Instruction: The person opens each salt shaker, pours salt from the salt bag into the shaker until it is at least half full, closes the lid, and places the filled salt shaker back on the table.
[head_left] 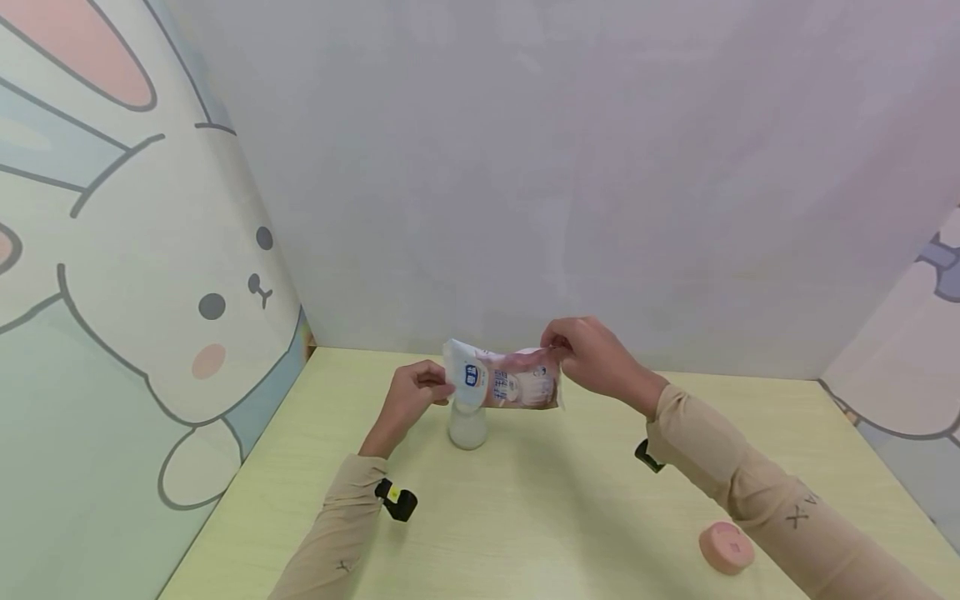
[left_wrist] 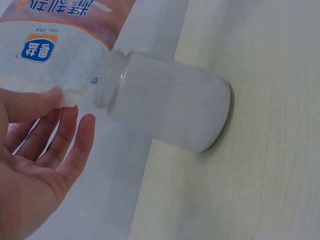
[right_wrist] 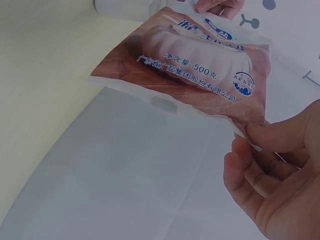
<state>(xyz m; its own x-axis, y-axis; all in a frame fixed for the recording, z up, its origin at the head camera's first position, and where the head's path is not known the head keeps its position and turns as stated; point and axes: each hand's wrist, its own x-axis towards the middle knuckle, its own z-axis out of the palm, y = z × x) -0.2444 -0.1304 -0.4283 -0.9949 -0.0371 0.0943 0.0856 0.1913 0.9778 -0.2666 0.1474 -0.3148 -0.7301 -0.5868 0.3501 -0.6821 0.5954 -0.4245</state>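
A printed plastic bag of salt point(head_left: 517, 385), marked 500 grams, is held lengthwise above a glass jar point(head_left: 467, 428). At the bag's light-blue end, my left hand point(head_left: 411, 398) pinches a corner between thumb and finger, its other fingers spread loosely in the left wrist view. My right hand point(head_left: 600, 360) grips a corner of the brown end; in the right wrist view its thumb and fingers pinch the bag's edge. The light-blue end overlaps the threaded mouth of the jar point(left_wrist: 170, 102) in the left wrist view. White shows throughout the jar's body.
A round pink lid point(head_left: 726, 547) lies on the pale wooden table point(head_left: 480, 525), near my right forearm. Behind the table stands a plain grey wall point(head_left: 525, 183). A wall with a rabbit picture point(head_left: 150, 292) closes off the left side.
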